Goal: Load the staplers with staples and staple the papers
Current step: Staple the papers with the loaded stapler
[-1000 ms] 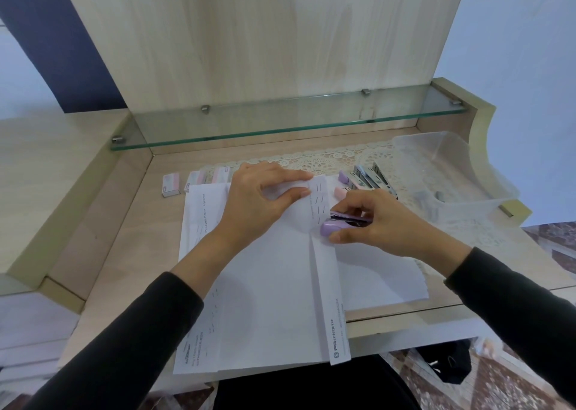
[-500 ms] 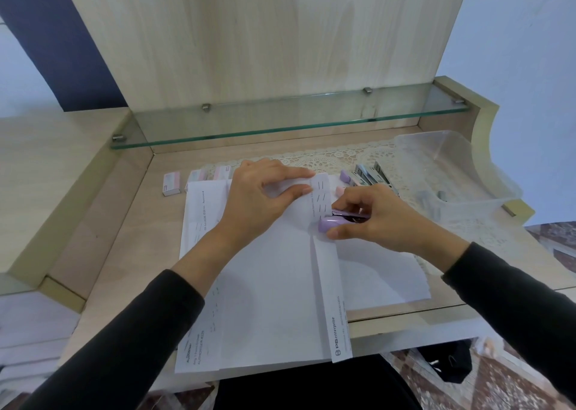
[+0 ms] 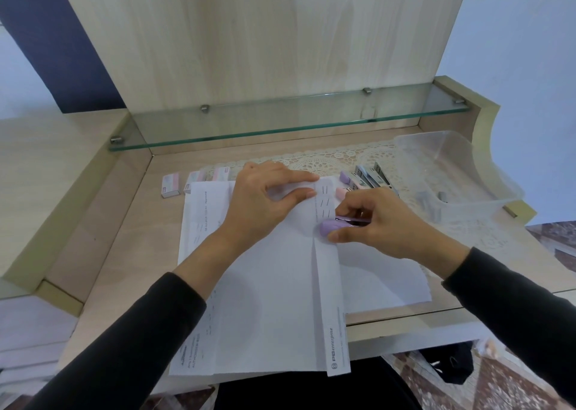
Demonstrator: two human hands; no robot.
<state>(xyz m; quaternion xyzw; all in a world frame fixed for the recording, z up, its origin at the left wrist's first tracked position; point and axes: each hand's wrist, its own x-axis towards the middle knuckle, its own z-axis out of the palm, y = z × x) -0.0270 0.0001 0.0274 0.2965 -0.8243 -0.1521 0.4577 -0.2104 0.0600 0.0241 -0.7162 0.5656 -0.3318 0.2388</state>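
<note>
1. Nearest: papers (image 3: 274, 310) lie flat on the desk (image 3: 103, 253), their near edge hanging over the desk front. A folded strip with printed text runs along the right side of the top sheet.
2. My left hand (image 3: 261, 204) lies palm-down on the upper part of the papers, fingers spread, index and thumb pinning the strip by a row of staples (image 3: 324, 199). It grips nothing, just presses.
3. My right hand (image 3: 374, 222) is closed around the lilac stapler (image 3: 331, 228), thumb under and fingers on top. Its nose sits on the strip's edge, just below the stapled rows.
4. Farther back, right of the papers: more staplers (image 3: 367, 179) lie side by side on a lace mat (image 3: 324, 160), lilac and pink ends visible, metal tops facing up.
5. Farther right: clear plastic bin (image 3: 448, 172) on the mat, contents too blurry to name.
6. Back left: three small staple boxes (image 3: 170, 185) in a row, the two right ones touching the papers' far edge.
7. Above it all: glass shelf (image 3: 280, 119) against the wooden back panel.
</note>
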